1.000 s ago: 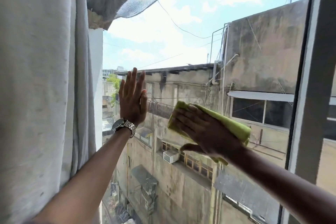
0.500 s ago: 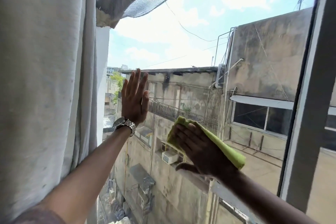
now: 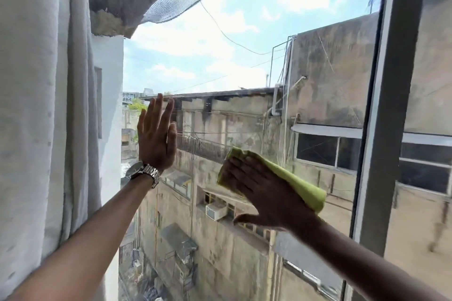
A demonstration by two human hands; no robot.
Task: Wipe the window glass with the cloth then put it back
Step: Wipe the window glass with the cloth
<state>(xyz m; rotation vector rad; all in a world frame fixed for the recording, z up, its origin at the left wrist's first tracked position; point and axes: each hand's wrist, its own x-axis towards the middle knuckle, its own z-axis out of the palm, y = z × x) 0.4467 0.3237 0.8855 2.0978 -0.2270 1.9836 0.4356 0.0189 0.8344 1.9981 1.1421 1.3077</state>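
Observation:
The window glass (image 3: 220, 56) fills the middle of the view, with buildings and sky behind it. My right hand (image 3: 261, 190) lies flat on a folded yellow-green cloth (image 3: 303, 184) and presses it against the lower middle of the pane. The cloth sticks out past my fingers to the upper left and past my wrist to the right. My left hand (image 3: 156, 137) is spread flat on the glass further left, fingers pointing up, with a metal wristwatch (image 3: 143, 173) on the wrist. It holds nothing.
A pale curtain (image 3: 41, 105) hangs along the left side, close to my left forearm. A grey vertical window frame (image 3: 391, 105) bounds the pane on the right, just beyond the cloth. Another pane lies past the frame.
My right hand has slid the cloth down and slightly left on the glass over the last second, then held about level. My left hand stays flat in the same spot.

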